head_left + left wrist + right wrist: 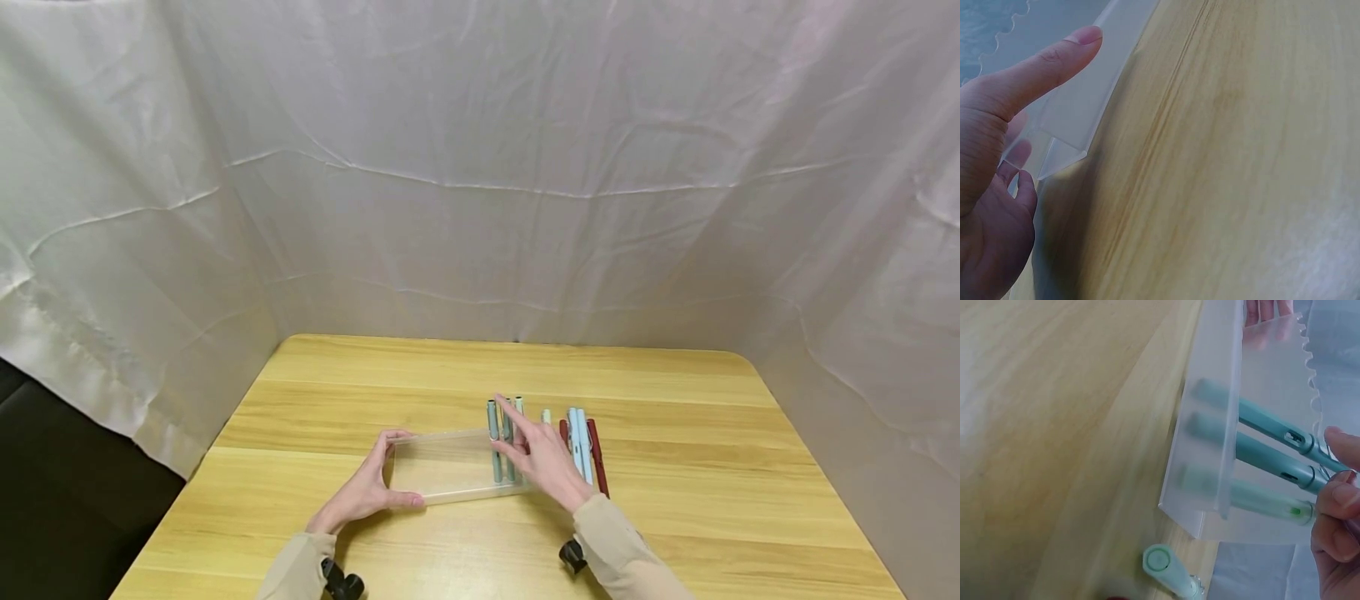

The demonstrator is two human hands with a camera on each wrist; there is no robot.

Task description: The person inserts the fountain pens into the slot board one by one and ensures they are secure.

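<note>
My left grip: curled round clear box. My right grip: thumb, forefinger parted at teal pens, pinch I cannot tell; light-blue pens rightward of it.

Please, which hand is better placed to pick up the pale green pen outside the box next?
Probably the right hand: it is nearer that pale green pen, while the left hand grips the opposite end of the clear box.
</note>
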